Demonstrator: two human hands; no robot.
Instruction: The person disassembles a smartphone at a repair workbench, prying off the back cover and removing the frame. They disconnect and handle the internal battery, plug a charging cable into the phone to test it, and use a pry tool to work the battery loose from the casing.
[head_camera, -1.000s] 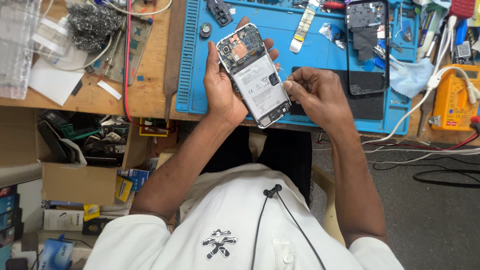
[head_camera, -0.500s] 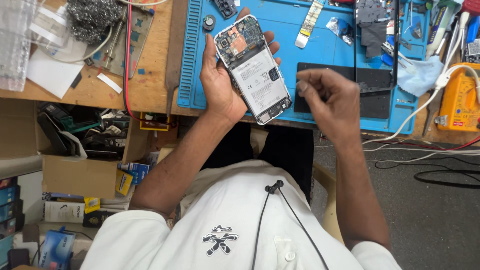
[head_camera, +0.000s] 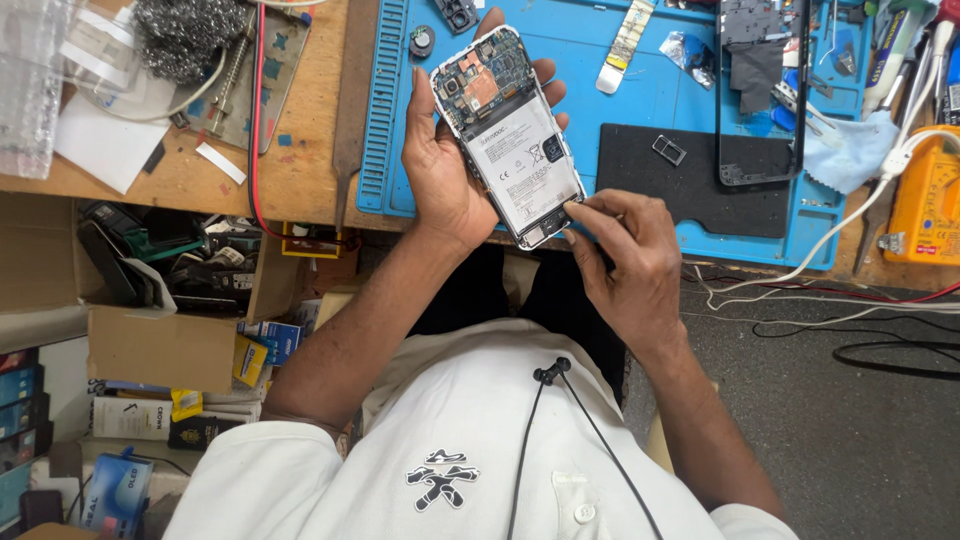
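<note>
Far out to the left of the grip, a cardboard box (head_camera: 160, 345) of odds and ends sits under the wooden bench (head_camera: 300, 180), with a wad of steel wool (head_camera: 185, 35) above it. The left hand (head_camera: 450, 175) is wrapped around an opened phone (head_camera: 508, 135), thumb along its left edge and fingertips showing past the right edge, so the phone is held tilted over the blue work mat (head_camera: 640, 120) with its circuit board and white battery facing up. Just below and right of that hold, the right hand (head_camera: 625, 265) pinches its fingertips together at the phone's lower right corner; whether it holds a small tool there I cannot tell. Further right on the mat lie a black pad (head_camera: 690, 185) and a black phone frame (head_camera: 760, 100), then a yellow meter (head_camera: 925, 205) at the bench's edge.
</note>
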